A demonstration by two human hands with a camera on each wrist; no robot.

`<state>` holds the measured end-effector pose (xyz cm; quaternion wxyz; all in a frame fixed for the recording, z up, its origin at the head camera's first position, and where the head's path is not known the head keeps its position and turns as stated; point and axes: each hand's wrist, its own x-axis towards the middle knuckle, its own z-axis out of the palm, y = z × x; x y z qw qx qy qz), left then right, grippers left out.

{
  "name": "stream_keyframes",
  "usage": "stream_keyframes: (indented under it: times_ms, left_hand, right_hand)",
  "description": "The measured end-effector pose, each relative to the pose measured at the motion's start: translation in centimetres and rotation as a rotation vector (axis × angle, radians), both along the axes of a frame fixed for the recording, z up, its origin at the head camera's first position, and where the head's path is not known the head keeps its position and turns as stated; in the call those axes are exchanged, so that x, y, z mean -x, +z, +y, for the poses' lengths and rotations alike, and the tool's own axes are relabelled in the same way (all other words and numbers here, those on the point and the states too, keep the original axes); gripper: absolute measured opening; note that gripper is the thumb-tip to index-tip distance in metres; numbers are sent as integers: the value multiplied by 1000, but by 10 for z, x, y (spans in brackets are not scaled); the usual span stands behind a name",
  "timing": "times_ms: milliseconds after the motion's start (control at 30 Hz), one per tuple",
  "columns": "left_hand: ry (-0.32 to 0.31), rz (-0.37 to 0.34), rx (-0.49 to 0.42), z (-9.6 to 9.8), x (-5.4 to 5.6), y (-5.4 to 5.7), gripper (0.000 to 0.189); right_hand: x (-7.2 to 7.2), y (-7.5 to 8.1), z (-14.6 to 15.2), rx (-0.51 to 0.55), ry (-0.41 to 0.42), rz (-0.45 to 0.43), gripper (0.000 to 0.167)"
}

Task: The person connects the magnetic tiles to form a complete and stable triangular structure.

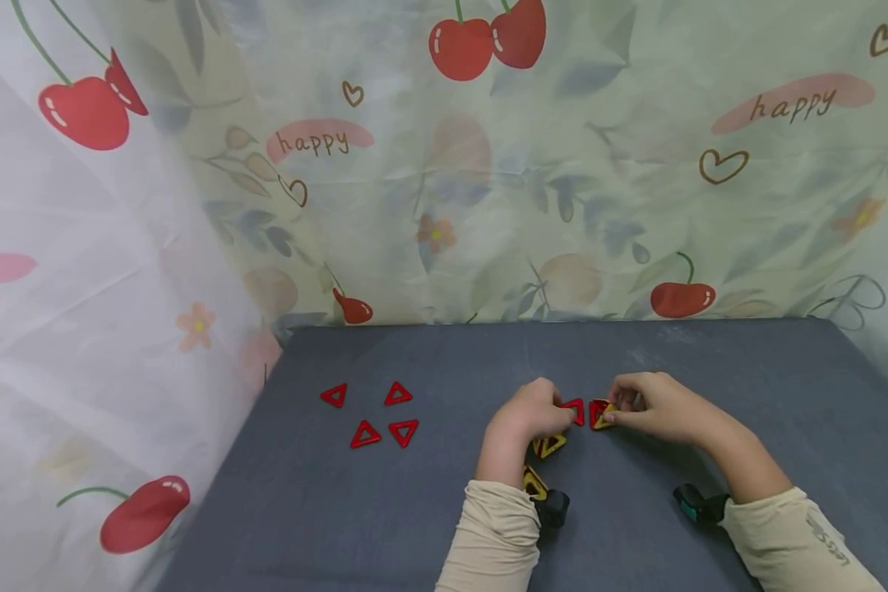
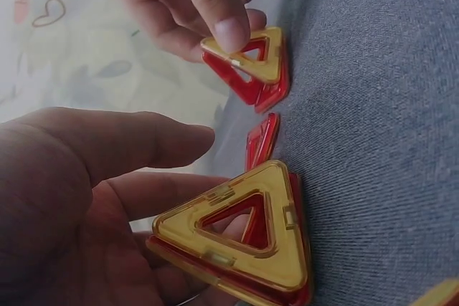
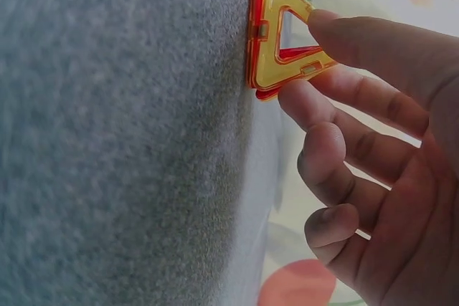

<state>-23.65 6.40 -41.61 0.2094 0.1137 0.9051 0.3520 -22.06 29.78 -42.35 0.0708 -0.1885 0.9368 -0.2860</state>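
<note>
My right hand (image 1: 654, 400) pinches a yellow triangular magnetic tile (image 3: 271, 62) between thumb and fingers. That tile leans against red triangular tiles (image 2: 240, 80) at the cloth. My left hand (image 1: 536, 409) reaches in from the other side, its fingertips right at a single red triangle tile (image 1: 577, 411). In the left wrist view its thumb is straight and stands apart from the tiles. Close in front of the left fingers, and partly hiding them, is a yellow triangle tile (image 2: 229, 231) backed by red. Another yellow tile (image 1: 534, 483) lies beside the left wrist.
Several red triangle tiles (image 1: 366, 433) lie flat and spaced apart on the left of the dark grey table cloth (image 1: 414, 526). A patterned curtain (image 1: 385, 197) hangs behind the table's back edge and along its left. Black wrist cameras (image 1: 699, 503) sit under both wrists.
</note>
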Motion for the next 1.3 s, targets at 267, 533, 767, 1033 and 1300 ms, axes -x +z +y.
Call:
stream_keyframes:
  times_ms: [267,533,767,1033,1300]
  left_hand:
    - [-4,15,22,3,0,-2,29]
    - [-1,38,-31,4,0,-5,20]
    - [-27,50,-180,4,0,-3,17]
    - [-116,109,-241,13,-1,-2,22]
    - [-117,100,-230,17,-2,-1,18]
  right_hand:
    - [0,-2,-3,0,11,12,12]
    - [-1,-3,-3,3,15,1,11]
    - [0,-3,-3,4,14,-13,10]
    - [0,-2,-2,0,20,-15,9]
    - [1,-1,-3,2,24,-10,9]
